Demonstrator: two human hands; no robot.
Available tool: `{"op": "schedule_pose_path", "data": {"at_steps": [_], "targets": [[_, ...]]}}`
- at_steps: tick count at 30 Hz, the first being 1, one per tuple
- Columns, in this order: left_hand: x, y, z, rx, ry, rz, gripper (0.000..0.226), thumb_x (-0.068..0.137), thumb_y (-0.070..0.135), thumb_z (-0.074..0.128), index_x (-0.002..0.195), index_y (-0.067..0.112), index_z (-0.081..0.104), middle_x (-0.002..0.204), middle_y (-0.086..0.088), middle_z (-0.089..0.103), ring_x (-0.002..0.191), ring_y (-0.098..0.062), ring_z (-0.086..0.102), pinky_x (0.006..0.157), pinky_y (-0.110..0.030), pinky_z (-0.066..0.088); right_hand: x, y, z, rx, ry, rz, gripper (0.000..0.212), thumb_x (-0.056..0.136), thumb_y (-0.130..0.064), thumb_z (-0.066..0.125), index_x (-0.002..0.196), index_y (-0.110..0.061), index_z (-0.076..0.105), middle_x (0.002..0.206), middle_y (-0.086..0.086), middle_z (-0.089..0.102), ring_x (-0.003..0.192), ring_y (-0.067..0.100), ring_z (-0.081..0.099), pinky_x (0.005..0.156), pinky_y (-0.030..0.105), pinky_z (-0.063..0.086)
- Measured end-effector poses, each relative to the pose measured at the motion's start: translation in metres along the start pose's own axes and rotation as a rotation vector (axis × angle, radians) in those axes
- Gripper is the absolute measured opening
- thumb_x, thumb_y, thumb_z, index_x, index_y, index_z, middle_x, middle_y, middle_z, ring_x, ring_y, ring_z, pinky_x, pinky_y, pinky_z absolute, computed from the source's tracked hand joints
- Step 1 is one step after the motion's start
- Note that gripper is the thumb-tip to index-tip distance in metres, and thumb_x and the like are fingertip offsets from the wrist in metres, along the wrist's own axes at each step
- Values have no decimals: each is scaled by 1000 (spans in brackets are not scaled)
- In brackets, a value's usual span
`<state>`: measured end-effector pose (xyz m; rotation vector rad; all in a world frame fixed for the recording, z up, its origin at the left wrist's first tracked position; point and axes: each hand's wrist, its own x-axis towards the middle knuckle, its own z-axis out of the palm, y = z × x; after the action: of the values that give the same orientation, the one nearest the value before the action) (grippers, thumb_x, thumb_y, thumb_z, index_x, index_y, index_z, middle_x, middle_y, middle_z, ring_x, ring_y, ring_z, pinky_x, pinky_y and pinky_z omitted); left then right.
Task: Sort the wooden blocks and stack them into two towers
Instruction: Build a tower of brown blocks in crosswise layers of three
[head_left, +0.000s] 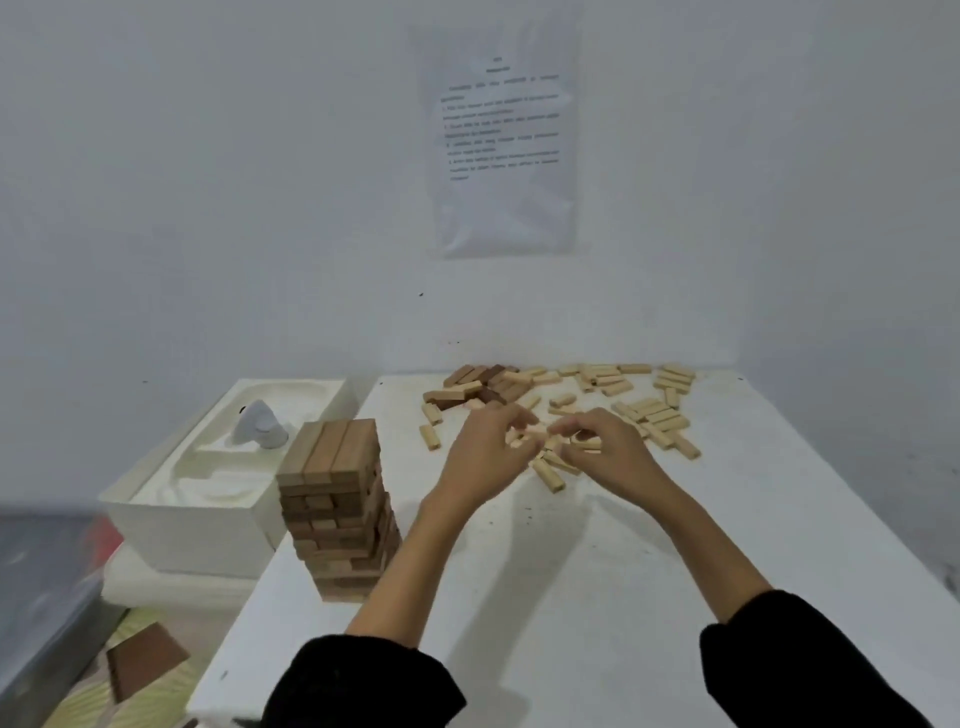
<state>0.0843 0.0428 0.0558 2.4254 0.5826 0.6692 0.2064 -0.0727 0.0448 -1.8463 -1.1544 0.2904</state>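
White wall at the back, with a laminated printed sheet fixed high above the fingers, its text too blurred to read. Below it, white table, seen from the head camera.

Left hand and right hand close together over the middle of the table, fingertips nearly meeting. Fingers of both curled, pinching the gathered pale blocks between them; how many sit in the grip cannot be told through the blur. Black sleeves ending at mid-forearm on both arms.

Just below the fingers, on the near side, a few flat pale blocks on the table. Beyond and to the right of the fingers, loose pale blocks scattered over the far table, none stacked. Beyond and slightly left of the fingers, heap of dark brown blocks, meeting the pale ones at its right edge. Left of the left fingers, two stray pale blocks lying apart.

Well left of the fingers and nearer, dark block tower upright by the table's left edge, many layers high, three blocks side by side on top. Further left, off the table, white foam tray with a small white object inside.
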Motion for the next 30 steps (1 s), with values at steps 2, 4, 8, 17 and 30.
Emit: {"op": "schedule_pose_path", "data": {"at_steps": [2, 4, 8, 17, 30], "targets": [[4, -20, 29, 1, 9, -89, 26, 87, 24, 62, 111, 15, 64, 106, -3, 59, 101, -15, 52, 77, -19, 34, -1, 22, 13, 0, 23, 30, 22, 81, -11, 67, 102, -17, 68, 101, 0, 58, 97, 15, 54, 82, 22, 40], [7, -39, 52, 4, -2, -147, 25, 87, 23, 62, 110, 14, 64, 107, -4, 59, 103, -17, 52, 78, -18, 34, -2, 43, 25, -13, 45, 39, 21, 81, -13, 68, 101, -17, 69, 98, -1, 59, 96, 16, 53, 81, 23, 39], [19, -66, 71, -34, 58, -205, 23, 86, 19, 63, 109, 15, 63, 108, -3, 57, 103, -15, 50, 73, -12, 28, 11, 75, 40, -35, 127, 63, 22, 79, -10, 68, 97, -23, 70, 99, 1, 64, 96, 18, 52, 82, 30, 45], [110, -129, 74, 30, 488, -466, 37, 82, 13, 64, 118, 7, 57, 127, -15, 47, 116, -33, 37, 91, -32, 31, 113, 81, 67, -86, 193, 33, 21, 82, -15, 63, 98, -28, 69, 93, -8, 57, 97, 13, 44, 81, 30, 40], [169, -186, 77, 186, 625, -363, 40, 80, 41, 42, 101, 20, 68, 108, 0, 62, 111, -24, 44, 83, -34, 33, 235, 103, 108, -450, -107, -66, 46, 78, -55, 61, 119, -34, 58, 128, -7, 44, 118, 19, 35, 93, 36, 37]]}}
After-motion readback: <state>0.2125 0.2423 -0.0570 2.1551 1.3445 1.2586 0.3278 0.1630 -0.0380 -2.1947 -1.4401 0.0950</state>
